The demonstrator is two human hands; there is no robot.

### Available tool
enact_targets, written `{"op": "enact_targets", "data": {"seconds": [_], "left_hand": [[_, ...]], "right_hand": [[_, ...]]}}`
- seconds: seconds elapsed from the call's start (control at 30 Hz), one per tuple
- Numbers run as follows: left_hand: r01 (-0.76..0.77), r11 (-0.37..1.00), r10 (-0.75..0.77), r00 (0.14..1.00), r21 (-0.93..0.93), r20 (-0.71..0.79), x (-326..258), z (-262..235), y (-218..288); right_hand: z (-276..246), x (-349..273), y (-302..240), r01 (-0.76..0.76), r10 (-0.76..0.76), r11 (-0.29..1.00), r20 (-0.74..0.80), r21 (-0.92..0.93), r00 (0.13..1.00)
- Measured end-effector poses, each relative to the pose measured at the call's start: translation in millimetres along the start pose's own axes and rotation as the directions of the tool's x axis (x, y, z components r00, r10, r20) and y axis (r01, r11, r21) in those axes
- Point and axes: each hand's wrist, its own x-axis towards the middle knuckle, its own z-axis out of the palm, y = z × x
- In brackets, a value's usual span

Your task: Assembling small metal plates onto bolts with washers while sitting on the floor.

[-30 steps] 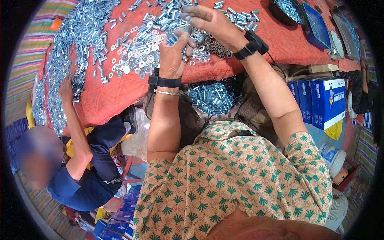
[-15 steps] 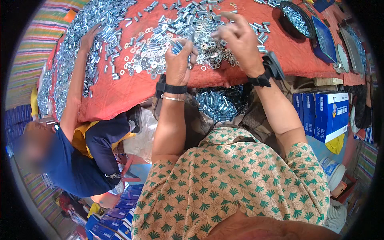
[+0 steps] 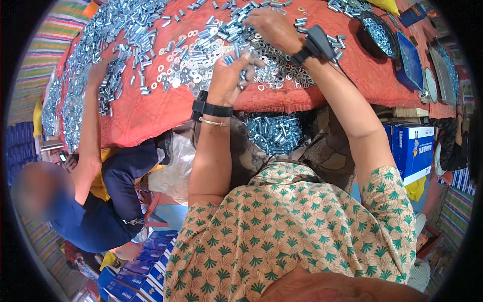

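Observation:
My left hand (image 3: 230, 75) is curled around a few shiny metal sleeves (image 3: 229, 59), palm partly up, just above the near side of the washers. Flat silver washers (image 3: 188, 75) lie scattered beneath and left of it, and more washers (image 3: 279, 73) are heaped to its right. Farther out, my right hand (image 3: 275, 31) is back-up over loose metal sleeves (image 3: 236, 32), its fingers bent down toward them. The fingertips are hidden, so any piece in them does not show. A tub of metal pieces (image 3: 274, 135) sits below the table edge, between my knees.
A red cloth (image 3: 136, 123) covers the table. At left, a co-worker's hand (image 3: 100, 70) touches a large heap of sleeves (image 3: 121, 25). A black bowl of nuts or washers (image 3: 377, 35) and a blue tray (image 3: 410, 60) stand right. Blue boxes (image 3: 415, 151) are stacked lower right.
My right hand has moved left and away from me, from above the washers to the sleeves, turning back-up. My left hand has shifted slightly right, still holding sleeves.

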Motion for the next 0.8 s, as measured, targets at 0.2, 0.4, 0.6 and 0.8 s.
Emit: {"op": "enact_targets", "data": {"seconds": [0.2, 0.4, 0.6, 0.8], "left_hand": [[-0.05, 0.925, 0.029, 0.998, -0.376, -0.062, 17.3, -16.9, -6.8], [-0.039, 0.917, -0.033, 0.984, -0.397, -0.174, 17.0, -5.3, -3.5], [-0.006, 0.953, -0.006, 0.999, -0.304, -0.04, 16.0, -2.8, -12.4], [0.031, 0.964, -0.012, 0.997, -0.263, 0.077, 15.6, 5.6, -15.0]], "right_hand": [[25.8, 11.8, 16.1, 0.202, -0.183, 0.964, 0.116, -0.173, 0.976], [-5.4, -14.0, 22.3, -0.511, 0.458, 0.255, 0.363, 0.821, 0.812], [-46.1, -42.1, -7.5, -0.473, 0.464, 0.002, 0.418, 0.881, 0.781], [-47.3, -54.9, -14.7, -0.431, 0.513, -0.095, 0.415, 0.897, 0.752]]}}
